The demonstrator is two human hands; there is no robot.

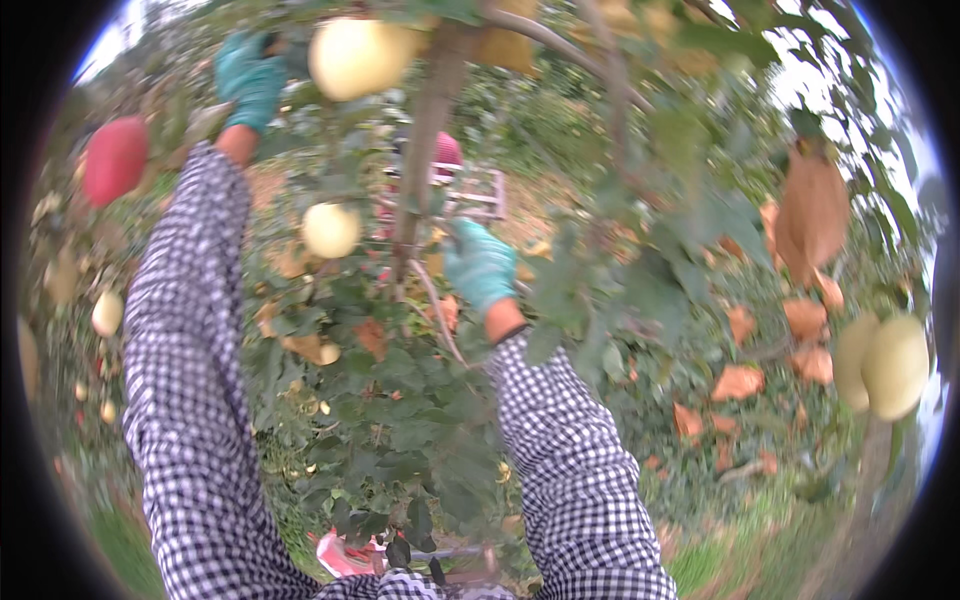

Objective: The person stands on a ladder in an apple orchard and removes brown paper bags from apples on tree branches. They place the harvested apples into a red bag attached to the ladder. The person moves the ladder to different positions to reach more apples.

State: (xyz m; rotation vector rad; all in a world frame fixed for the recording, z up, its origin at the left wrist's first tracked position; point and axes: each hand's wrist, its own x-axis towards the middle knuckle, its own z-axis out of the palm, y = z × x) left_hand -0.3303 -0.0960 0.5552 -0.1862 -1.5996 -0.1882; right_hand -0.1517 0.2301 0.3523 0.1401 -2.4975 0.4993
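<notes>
My left hand [251, 79], in a teal glove, is raised among leaves at the upper left, near a pale yellow apple [362, 58]. Its fingers are curled beside something dark; blur hides whether they grip it. Lower and to the right, my right hand [480, 262], gloved alike, is beside the upright grey-brown branch [426, 142]. Its fingertips point towards thin twigs, and what they hold is unclear. Another pale apple [331, 230] hangs left of that branch. A red, blurred fruit-like shape [116, 160] hangs left of my left forearm.
Brown paper bags [812, 206] and dry brown pieces [739, 382] hang among leaves on the right. Two pale apples [895, 367] hang at the far right. Behind the branch stand a pale frame [480, 196] and a pink object [448, 154]. A red-and-white item [346, 553] lies below.
</notes>
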